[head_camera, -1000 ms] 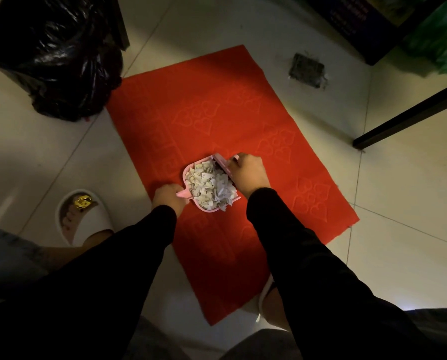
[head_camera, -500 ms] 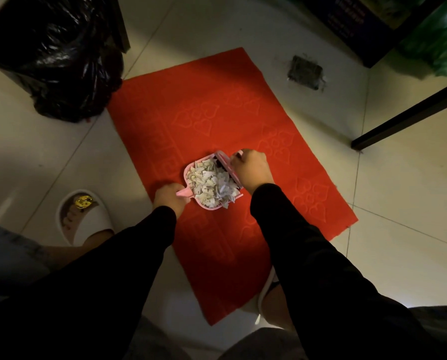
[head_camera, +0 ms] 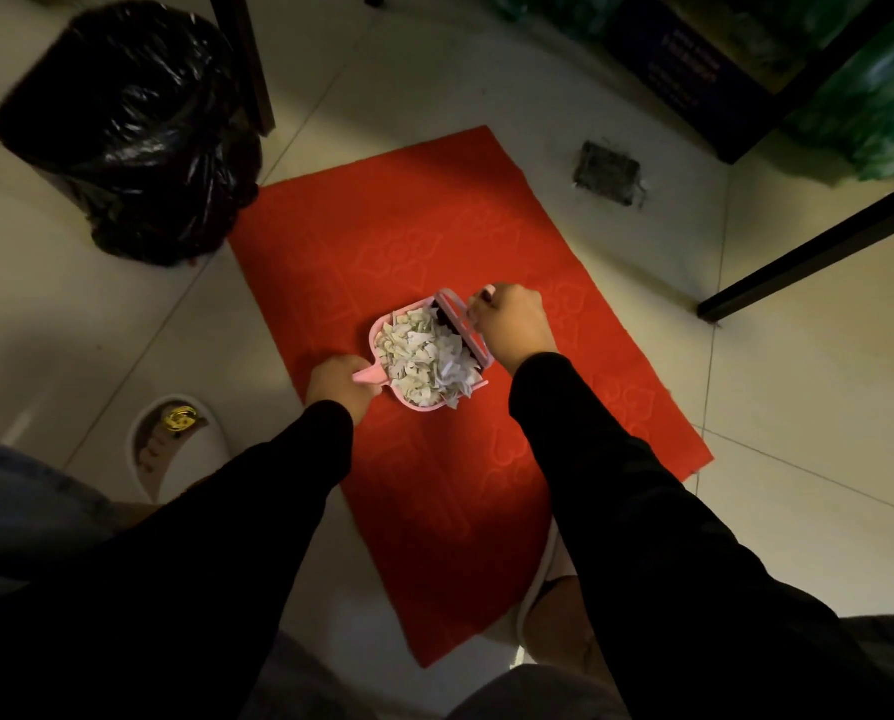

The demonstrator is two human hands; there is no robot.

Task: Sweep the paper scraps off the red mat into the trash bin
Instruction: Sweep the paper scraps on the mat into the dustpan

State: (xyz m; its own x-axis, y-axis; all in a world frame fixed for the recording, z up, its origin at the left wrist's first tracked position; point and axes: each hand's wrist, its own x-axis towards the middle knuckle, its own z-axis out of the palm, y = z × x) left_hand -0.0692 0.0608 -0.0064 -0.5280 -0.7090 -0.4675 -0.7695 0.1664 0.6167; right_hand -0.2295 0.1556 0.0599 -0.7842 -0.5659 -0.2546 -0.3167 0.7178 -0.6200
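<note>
Head view: left hand [head_camera: 336,383] grips dustpan [head_camera: 413,402]; right hand [head_camera: 509,324] grips brush [head_camera: 460,324]

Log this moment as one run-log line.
stage: scraps gathered | left hand: holds pink dustpan handle | right hand: holds brush against paper scraps | red mat: no loose scraps visible | trash bin: far-left, not yet reached

You have one view only, from the camera on your head, looking steeply down and forward at the floor [head_camera: 777,418]. The wide lens bends the edges. Your sleeves [head_camera: 642,511] fill the bottom, close up; the red mat [head_camera: 434,241] sits centre, the trash bin [head_camera: 122,122] upper left.
</note>
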